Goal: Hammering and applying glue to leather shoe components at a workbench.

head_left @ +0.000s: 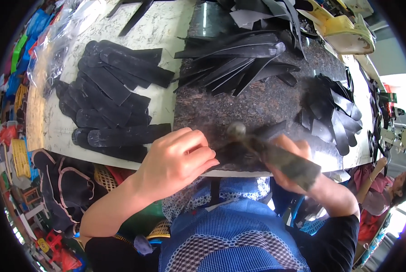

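My right hand [291, 152] grips a hammer, its handle [291, 165] broad and worn, its rounded metal head [236, 130] over the dark work slab. Some blur covers the hammer and those fingers. My left hand [180, 156] is closed in a pinch at the slab's near edge, at the end of a black leather-like strip [234, 152]. What lies inside the pinch is partly hidden. Left of it, overlapping black strips [112, 90] with rounded ends lie in a heap. Beyond both hands spreads another pile of long black strips [239, 59].
More black pieces [336, 113] are heaped at the right of the speckled slab [212, 109]. A cream-coloured machine part [348, 34] stands at the far right. Clear plastic film [53, 50] hangs over the table's left side. Another person [377, 190] sits at the right.
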Motion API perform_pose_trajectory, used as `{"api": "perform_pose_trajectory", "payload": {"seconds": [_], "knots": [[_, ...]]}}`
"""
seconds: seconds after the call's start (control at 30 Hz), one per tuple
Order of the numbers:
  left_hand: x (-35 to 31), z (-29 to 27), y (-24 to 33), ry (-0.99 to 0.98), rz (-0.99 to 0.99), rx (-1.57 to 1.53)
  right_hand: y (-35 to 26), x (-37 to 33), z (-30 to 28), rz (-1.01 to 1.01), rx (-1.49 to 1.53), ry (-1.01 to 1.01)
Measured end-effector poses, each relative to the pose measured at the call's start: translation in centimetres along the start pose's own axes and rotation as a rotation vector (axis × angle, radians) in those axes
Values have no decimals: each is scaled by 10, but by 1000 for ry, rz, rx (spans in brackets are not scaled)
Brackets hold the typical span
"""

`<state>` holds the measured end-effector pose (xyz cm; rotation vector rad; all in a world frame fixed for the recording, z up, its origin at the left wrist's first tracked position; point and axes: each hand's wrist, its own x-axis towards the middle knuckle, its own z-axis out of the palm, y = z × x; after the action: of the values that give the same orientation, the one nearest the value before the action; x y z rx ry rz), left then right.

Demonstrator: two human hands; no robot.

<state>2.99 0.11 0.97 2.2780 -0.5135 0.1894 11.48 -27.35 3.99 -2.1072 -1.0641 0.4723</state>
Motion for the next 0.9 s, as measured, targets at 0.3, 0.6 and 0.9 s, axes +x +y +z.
{"api": "perform_pose_trajectory", "payload": {"seconds": [0.3, 0.6, 0.9], "knots": [[-13, -11, 2, -50, -43, -56, -2, 9, 6, -148, -30, -66], [-24, -8, -3, 91, -32, -24, 6, 18, 13, -177, 89, -146], [-5, 3, -13, 113, 95, -4, -13, 2, 2, -68, -73, -186]]}}
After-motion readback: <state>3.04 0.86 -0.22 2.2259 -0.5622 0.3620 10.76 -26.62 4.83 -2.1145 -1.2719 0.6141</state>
